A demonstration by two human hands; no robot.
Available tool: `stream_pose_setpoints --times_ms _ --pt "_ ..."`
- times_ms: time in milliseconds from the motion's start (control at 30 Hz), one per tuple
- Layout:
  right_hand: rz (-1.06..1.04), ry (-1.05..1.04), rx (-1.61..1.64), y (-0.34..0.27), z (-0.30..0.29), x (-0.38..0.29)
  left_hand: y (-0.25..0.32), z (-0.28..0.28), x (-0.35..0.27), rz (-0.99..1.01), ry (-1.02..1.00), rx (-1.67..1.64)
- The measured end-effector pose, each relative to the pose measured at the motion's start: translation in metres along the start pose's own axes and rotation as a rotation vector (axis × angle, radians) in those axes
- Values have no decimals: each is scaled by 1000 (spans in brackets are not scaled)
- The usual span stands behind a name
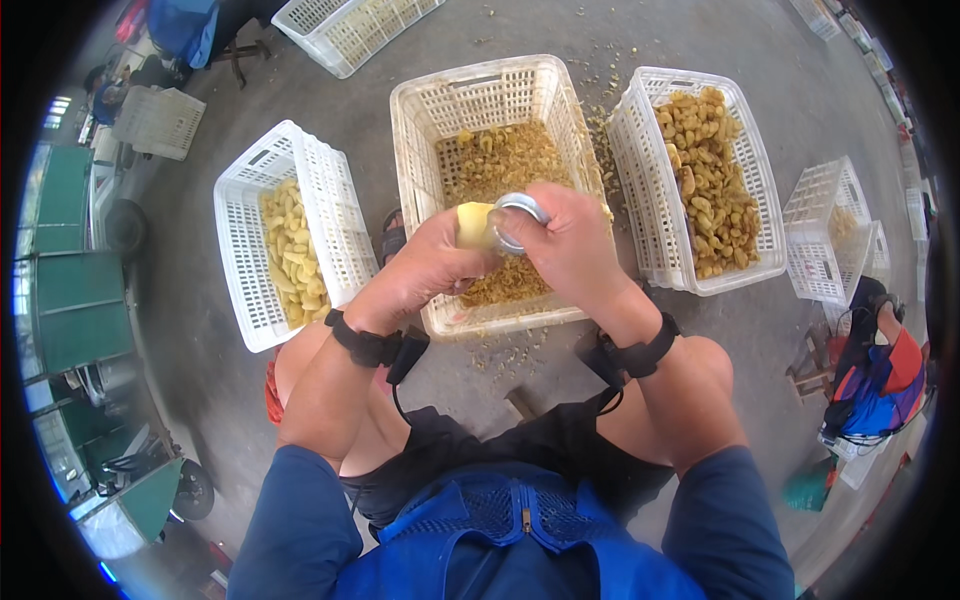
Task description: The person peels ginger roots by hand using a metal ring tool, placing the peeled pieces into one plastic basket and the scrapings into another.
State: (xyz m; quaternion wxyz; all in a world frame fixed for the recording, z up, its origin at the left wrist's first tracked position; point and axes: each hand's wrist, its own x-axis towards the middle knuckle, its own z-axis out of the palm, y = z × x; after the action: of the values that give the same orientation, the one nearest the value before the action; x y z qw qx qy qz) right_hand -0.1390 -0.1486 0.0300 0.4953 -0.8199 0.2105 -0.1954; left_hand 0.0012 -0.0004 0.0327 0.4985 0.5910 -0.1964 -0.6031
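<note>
My left hand (431,259) grips a pale yellow, peeled-looking piece of produce (473,223); its exact kind is unclear. A shiny metal ring (531,204), perhaps a scraping tool, is pinched by my right hand (581,240) against the right side of that piece. Both hands are over a white plastic crate (409,169) strewn with yellow-brown peelings (506,161). To the left, a tilted white crate (337,206) contains smooth pale yellow pieces (291,247). Rougher yellow-brown pieces (712,187) fill part of the white crate (646,210) on the right.
Scraps (600,127) lie scattered on the concrete floor (450,30). Another white crate (360,34) stands beyond, and smaller-looking crates (810,255) stand at far right. A person's colourful clothing (877,390) shows by a wooden stool (814,371). Green-panelled vehicles (82,300) line the left.
</note>
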Motion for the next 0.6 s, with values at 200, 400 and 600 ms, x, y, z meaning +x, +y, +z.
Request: stream_pose_setpoints --times_ms 200,400,600 --pt "-36 -59 23 1 -8 7 4 1 -1 -33 -9 19" --pt "216 215 352 28 -33 24 2 -6 -10 -75 -9 73" --pt "155 57 216 22 -11 6 1 -10 -6 -15 -1 -15"
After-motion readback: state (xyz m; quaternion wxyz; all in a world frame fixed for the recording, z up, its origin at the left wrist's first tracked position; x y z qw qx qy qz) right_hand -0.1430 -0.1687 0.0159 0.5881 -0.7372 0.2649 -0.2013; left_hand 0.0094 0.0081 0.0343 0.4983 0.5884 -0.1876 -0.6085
